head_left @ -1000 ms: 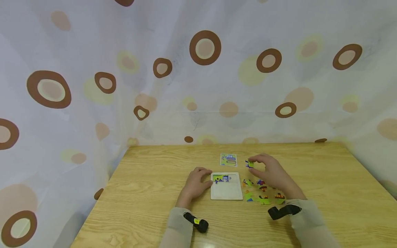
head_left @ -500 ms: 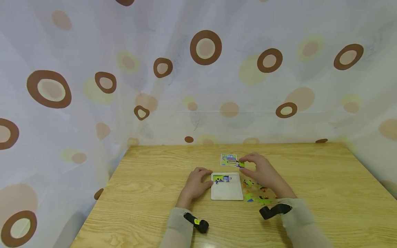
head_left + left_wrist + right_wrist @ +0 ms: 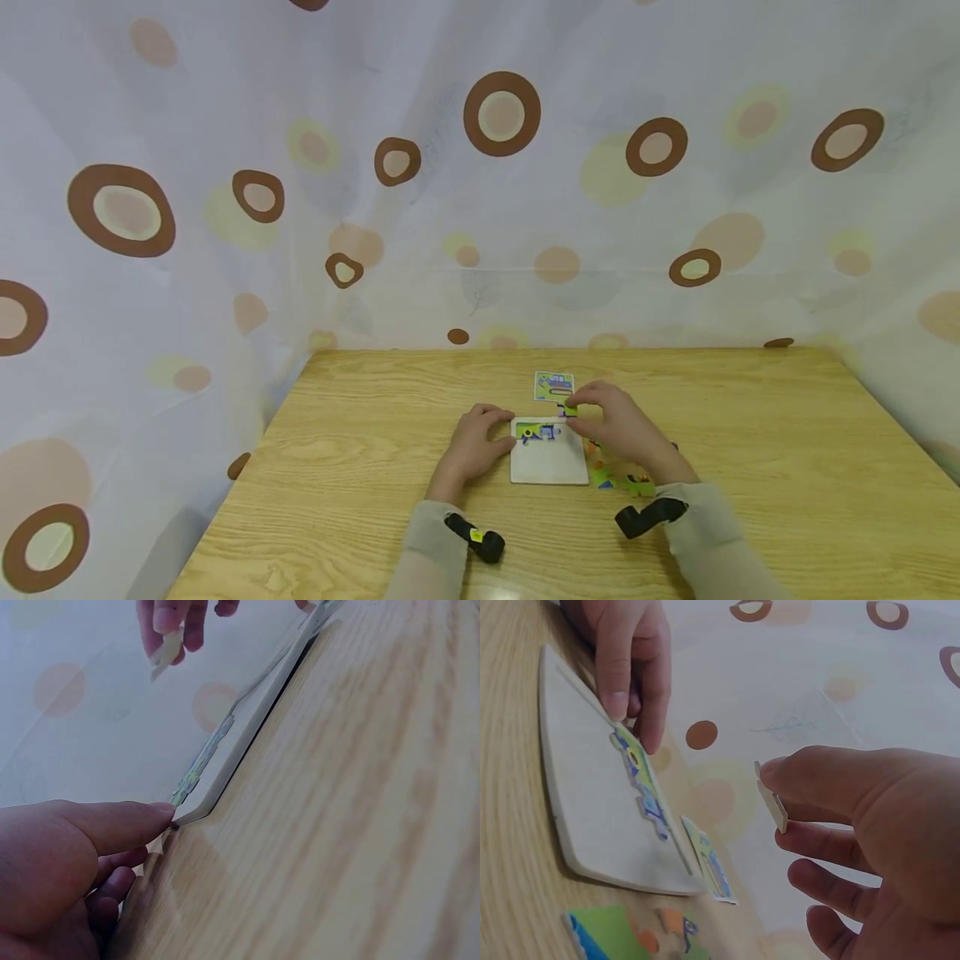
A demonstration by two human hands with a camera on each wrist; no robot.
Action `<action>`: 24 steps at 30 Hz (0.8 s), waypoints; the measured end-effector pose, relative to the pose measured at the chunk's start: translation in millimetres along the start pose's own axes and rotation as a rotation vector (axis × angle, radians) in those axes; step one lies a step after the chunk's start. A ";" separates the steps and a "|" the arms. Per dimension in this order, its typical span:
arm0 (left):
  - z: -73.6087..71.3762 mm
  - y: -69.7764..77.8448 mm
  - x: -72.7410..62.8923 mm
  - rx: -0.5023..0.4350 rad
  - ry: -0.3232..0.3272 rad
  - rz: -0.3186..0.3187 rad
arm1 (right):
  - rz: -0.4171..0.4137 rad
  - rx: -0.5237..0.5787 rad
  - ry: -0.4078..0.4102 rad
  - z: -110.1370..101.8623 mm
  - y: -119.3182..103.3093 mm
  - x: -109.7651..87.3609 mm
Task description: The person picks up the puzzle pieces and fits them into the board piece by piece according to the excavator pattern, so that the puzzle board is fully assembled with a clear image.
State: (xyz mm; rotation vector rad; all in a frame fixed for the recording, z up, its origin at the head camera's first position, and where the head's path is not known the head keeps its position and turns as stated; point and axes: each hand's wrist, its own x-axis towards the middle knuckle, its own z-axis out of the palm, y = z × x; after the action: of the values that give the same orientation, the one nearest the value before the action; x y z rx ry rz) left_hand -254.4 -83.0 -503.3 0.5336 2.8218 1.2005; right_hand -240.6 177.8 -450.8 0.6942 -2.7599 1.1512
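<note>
My left hand (image 3: 472, 444) rests at the left edge of a white puzzle tray (image 3: 546, 468), thumb and forefinger tips against its rim near the far corner. In the left wrist view the thumb (image 3: 127, 825) lies straight to the tray's corner. Joined green and purple pieces (image 3: 537, 432) lie in the tray's upper left. A puzzle piece (image 3: 568, 411) is pinched between thumb and forefinger of my right hand (image 3: 621, 427), over the tray's upper right corner. The right wrist view shows that piece (image 3: 772, 799) edge-on, held up apart from the tray.
Just beyond the tray lies a small picture card (image 3: 553, 387). Several loose puzzle pieces (image 3: 603, 476) are spread right of the tray, partly hidden by the right forearm. The wooden table (image 3: 360, 467) ends at a patterned hanging (image 3: 420, 308) behind and at the sides.
My right hand has brought the puzzle piece leftward and nearer, from right of the card, past its lower corner, to the tray's upper right corner. The left hand has stayed put.
</note>
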 end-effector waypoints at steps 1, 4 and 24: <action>-0.2 0.1 0.1 0.001 0.001 0.001 | 0.012 0.000 -0.006 1.1 0.5 0.3; -0.5 0.3 0.4 0.003 0.001 0.002 | 0.048 -0.005 -0.029 4.3 2.9 0.3; 0.3 -0.9 0.4 -0.002 0.006 0.008 | 0.098 -0.001 -0.114 20.1 15.7 1.6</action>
State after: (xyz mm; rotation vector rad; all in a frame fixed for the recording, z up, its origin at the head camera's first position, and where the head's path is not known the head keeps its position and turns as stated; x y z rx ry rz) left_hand -255.1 -83.2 -504.0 0.5420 2.8258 1.2091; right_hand -246.7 173.0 -475.1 0.6505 -2.9191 1.1626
